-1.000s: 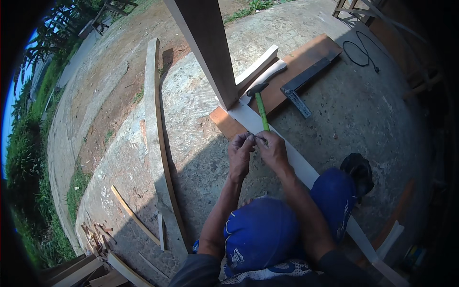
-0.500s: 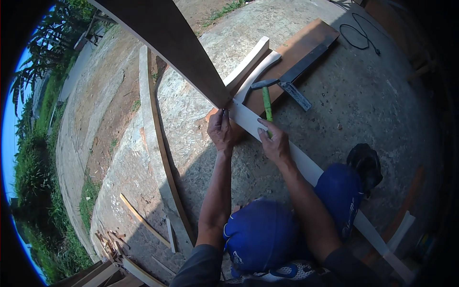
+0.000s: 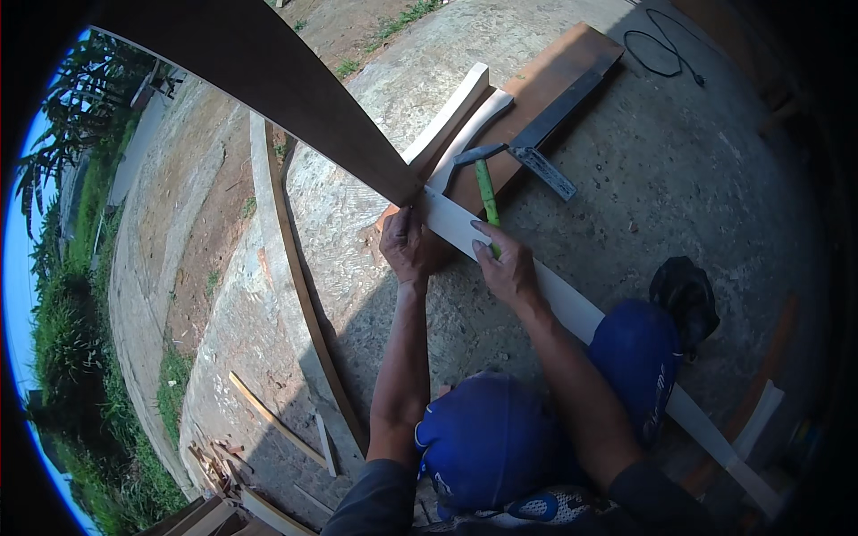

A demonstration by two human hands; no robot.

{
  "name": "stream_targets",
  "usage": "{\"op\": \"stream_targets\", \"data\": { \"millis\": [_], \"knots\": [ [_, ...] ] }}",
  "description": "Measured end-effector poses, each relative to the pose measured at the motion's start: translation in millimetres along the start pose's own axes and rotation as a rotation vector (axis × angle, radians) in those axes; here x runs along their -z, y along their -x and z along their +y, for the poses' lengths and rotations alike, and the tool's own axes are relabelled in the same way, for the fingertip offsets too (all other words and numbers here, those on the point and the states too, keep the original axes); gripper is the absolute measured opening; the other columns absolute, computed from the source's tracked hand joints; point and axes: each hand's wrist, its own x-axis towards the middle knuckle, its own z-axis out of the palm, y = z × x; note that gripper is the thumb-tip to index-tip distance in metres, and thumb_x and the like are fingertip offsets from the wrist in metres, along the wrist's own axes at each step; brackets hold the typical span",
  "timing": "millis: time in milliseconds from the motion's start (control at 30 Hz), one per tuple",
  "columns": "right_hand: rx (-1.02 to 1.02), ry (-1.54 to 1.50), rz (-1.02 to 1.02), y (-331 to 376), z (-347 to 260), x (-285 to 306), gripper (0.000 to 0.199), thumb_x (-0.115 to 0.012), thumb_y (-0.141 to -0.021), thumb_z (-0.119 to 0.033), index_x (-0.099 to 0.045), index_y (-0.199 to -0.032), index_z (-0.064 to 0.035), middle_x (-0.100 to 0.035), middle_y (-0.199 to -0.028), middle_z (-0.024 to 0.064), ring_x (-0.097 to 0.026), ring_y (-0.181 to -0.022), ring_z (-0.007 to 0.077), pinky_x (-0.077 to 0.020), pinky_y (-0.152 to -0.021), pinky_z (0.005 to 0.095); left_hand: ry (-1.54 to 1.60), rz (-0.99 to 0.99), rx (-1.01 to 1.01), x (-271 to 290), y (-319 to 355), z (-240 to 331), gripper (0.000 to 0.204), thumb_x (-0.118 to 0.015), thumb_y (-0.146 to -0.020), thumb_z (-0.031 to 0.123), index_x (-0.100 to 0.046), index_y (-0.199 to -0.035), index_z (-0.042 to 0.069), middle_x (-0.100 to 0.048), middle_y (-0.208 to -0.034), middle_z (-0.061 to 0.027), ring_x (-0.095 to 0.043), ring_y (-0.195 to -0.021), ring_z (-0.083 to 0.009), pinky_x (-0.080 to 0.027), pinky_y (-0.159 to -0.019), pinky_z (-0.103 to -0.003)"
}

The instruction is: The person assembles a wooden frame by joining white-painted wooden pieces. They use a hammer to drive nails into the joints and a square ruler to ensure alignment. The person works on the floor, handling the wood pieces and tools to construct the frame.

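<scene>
A long pale wooden strip [image 3: 572, 308] runs diagonally from the centre of the frame to the lower right, lying on a concrete floor [image 3: 679, 170]. The left hand [image 3: 407, 250] is curled around its upper end, just where a dark brown plank [image 3: 268, 89] slants in from the upper left. The right hand [image 3: 508, 266] lies on the strip just beside it, fingers spread flat and pressing down. Touching that hand, a hammer with a green handle [image 3: 485, 186] rests on a reddish-brown board [image 3: 545, 89], beside a dark metal square [image 3: 550, 143]. Two pale curved wood pieces [image 3: 456, 121] lie at the board's left edge. The person's knees in blue trousers [image 3: 500, 438] fill the lower centre. A black cable [image 3: 661, 49] coils at the upper right. A long thin batten [image 3: 295, 277] lies along the slab's edge left of centre, with scrap offcuts [image 3: 268, 420] at the lower left. Beyond lie bare earth and green vegetation [image 3: 71, 339] in sunlight.
</scene>
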Motion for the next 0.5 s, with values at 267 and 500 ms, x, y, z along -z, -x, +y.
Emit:
{"op": "stream_targets", "data": {
  "millis": [267,500],
  "knots": [
    [-0.07,0.0,-0.03,-0.3,-3.3,1.7,0.038,-0.06,-0.097,-0.014,-0.062,-0.131,0.0015,-0.067,-0.125,0.0246,-0.067,-0.115,0.0349,-0.0536,-0.094,0.0379,-0.01,-0.088,0.081,6.8,-1.1,4.1,0.02,-0.066,-0.091,0.004,-0.073,-0.109,0.003,-0.071,-0.094,-0.0136,-0.069,-0.086,-0.0269,-0.054,-0.077,-0.036],
    [0.125,0.094,0.082,10.7,-6.0,-3.9,0.061,-0.051,-0.099,-0.007,-0.03,-0.156,-0.0043,-0.063,-0.125,0.0316,-0.062,-0.115,0.0475,-0.0545,-0.091,0.0476,-0.065,-0.048,-0.127,6.3,-4.9,-3.9,0.021,-0.066,-0.086,0.002,-0.074,-0.106,0.004,-0.072,-0.095,-0.0134,-0.071,-0.086,-0.0298,-0.056,-0.076,-0.037]
  ]
}}
